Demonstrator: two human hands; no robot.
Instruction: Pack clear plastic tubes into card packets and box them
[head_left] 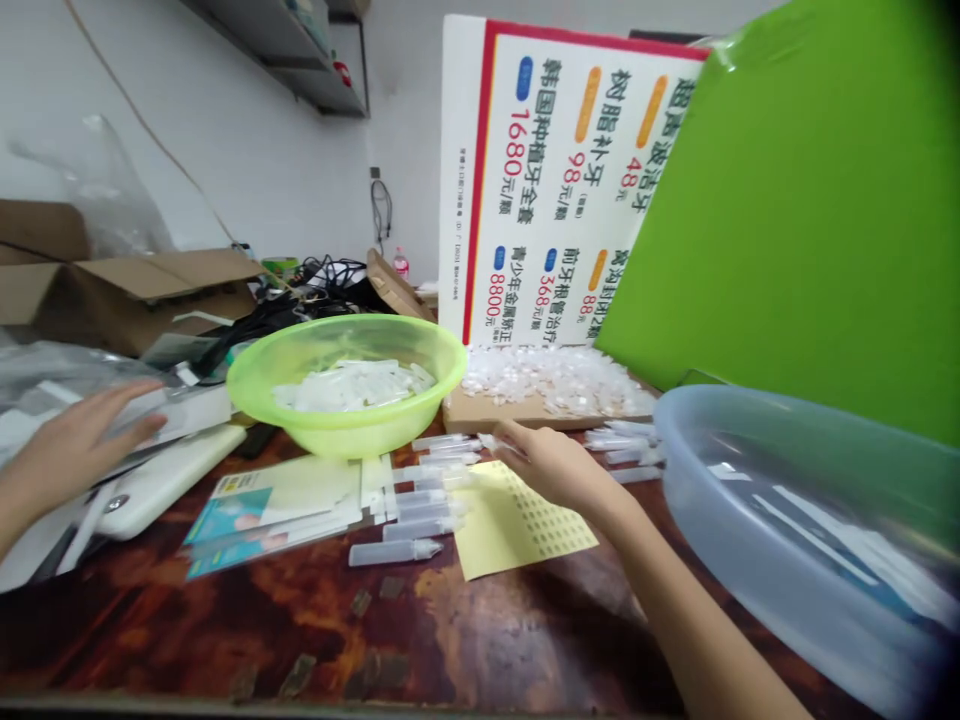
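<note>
My right hand (546, 462) reaches over a yellow sticker sheet (517, 535). Its fingers pinch a small clear plastic piece (489, 441) at the tip of the farthest in a row of tubes. These clear plastic dropper tubes (382, 552) lie side by side, nozzles to the right, some over the sheet's left edge. My left hand (82, 440) is raised at the far left with fingers stretched apart, holding nothing, near a clear plastic bag (45, 375) and a white device (172, 480). Behind my right hand, many small clear plastic pieces (555, 380) cover a cardboard tray (495, 412).
A yellow-green basin (345, 440) holds clear tubes. At right stands a large bluish basin (720, 520) with white strips inside. More tubes (626, 445) lie beside it. Printed cards (277, 510) are at left. A price board (555, 200) and green panel (787, 220) stand behind.
</note>
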